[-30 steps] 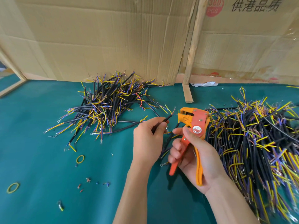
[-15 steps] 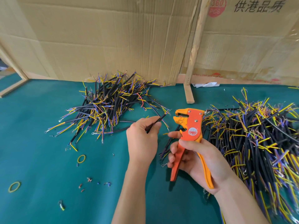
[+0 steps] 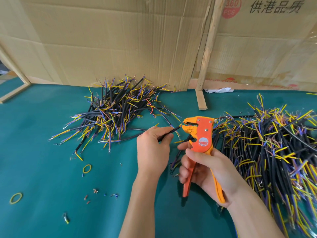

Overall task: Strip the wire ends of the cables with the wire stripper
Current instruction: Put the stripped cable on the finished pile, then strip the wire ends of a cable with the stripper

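Far to the left of both grips, two yellow bands [image 3: 87, 168] are lying on the green desk [image 3: 42, 160] among small insulation scraps [image 3: 95, 191]. Behind the left hand [image 3: 151, 150], a loose pile [image 3: 116, 114] of black cables is sprawling toward the cardboard [image 3: 120, 40].

The left grip is pinching one black cable [image 3: 169, 132] between thumb and forefinger. The cable's long axis is running up and to the right out of that grip, and its yellow tip is sitting right at the mouth of the stripper [image 3: 199, 133], just beside the jaws; whether it is already inside them I cannot tell. The jaws are standing apart.

The right hand [image 3: 211, 170] is wrapping the stripper's two handles, which are spread, so the squeeze looks not yet made. The feed is the left hand's job: a short push rightward along the cable's axis.

Right of the stripper, a big heap [image 3: 267, 152] is crowding close behind the tool head; stray ends there could snag.
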